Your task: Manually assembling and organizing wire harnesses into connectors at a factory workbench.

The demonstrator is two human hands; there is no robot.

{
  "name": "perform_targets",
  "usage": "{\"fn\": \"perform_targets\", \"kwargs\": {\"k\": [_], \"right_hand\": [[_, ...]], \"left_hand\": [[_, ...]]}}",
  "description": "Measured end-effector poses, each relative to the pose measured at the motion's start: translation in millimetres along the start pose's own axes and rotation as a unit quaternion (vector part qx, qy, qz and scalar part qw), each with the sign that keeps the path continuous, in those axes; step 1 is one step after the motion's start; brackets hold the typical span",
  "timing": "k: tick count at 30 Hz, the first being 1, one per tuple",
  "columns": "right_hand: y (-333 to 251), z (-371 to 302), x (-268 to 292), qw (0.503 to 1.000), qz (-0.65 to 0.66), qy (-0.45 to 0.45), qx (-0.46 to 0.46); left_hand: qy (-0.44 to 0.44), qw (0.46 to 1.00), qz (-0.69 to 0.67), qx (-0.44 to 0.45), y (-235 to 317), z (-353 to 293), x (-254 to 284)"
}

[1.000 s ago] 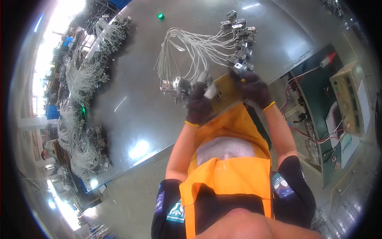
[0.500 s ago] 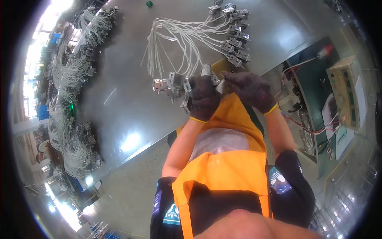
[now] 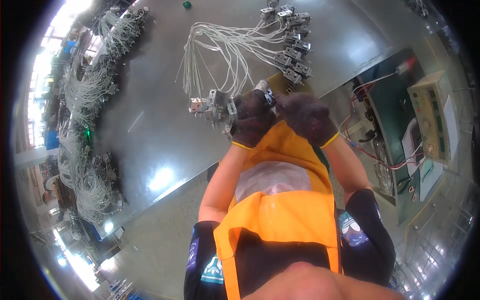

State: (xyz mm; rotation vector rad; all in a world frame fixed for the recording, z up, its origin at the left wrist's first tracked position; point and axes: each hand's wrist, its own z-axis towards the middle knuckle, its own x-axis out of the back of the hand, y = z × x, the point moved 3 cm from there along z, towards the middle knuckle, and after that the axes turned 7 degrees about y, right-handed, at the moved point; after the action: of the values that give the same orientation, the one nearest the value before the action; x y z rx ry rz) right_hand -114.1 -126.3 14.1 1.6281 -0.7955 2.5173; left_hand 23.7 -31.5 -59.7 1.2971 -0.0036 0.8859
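Observation:
In a dark knitted glove, my left hand (image 3: 252, 117) is closed around a small metal wired part (image 3: 269, 96), which shows at its thumb and fingertips. My right hand (image 3: 307, 116), gloved the same way, has its fingers bent together right against that part; what its fingertips pinch, if anything, is hidden. A bundle of thin white wires (image 3: 220, 37) arches over the metal table beyond my hands. Several boxy metal parts (image 3: 216, 102) hang together at the left side of my left hand. More metal parts (image 3: 295, 47) on the wires' other ends lie in a cluster farther right.
Long heaps of similar wired parts (image 3: 85, 100) line the left of the metal table (image 3: 150, 110). A small green object (image 3: 187, 5) lies at the far side. On the right, a beige instrument box (image 3: 430, 115) with red and white leads stands beside scissors (image 3: 412, 192) and papers.
My right hand has moved left, bringing its fingers up to the part in my left hand. My left hand keeps its grip, and the wire bundle stays put.

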Motion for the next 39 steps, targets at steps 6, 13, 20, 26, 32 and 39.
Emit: {"fn": "perform_targets", "kwargs": {"k": [6, 13, 20, 26, 32, 39], "right_hand": [[-10.0, 4.6, -4.3, 0.999, -0.031, -0.014, 0.011], [-7.7, -4.4, 5.7, 0.993, 0.081, -0.071, -0.057], [-32.8, -18.7, -27.2, 0.872, 0.467, -0.123, -0.077], [6.4, 3.9, -55.6, 0.867, 0.459, 0.103, -0.163], [-3.6, -7.4, -61.9, 0.843, 0.462, -0.002, -0.277], [52.7, 0.6, -25.3, 0.816, 0.506, 0.024, -0.277]], "left_hand": [[-0.001, 1.000, -0.007, 0.008, -4.7, 3.5, 3.3], [0.003, 0.991, 0.131, -0.014, 54.5, 1.8, 21.2], [0.160, 0.954, 0.237, -0.085, 48.9, 0.4, 117.5], [0.056, 0.998, -0.010, 0.034, 21.1, 20.9, 123.7], [0.138, 0.984, 0.097, -0.057, 49.9, 19.6, 18.9], [-0.022, 0.877, -0.423, 0.225, 4.1, -10.4, 36.2]]}}
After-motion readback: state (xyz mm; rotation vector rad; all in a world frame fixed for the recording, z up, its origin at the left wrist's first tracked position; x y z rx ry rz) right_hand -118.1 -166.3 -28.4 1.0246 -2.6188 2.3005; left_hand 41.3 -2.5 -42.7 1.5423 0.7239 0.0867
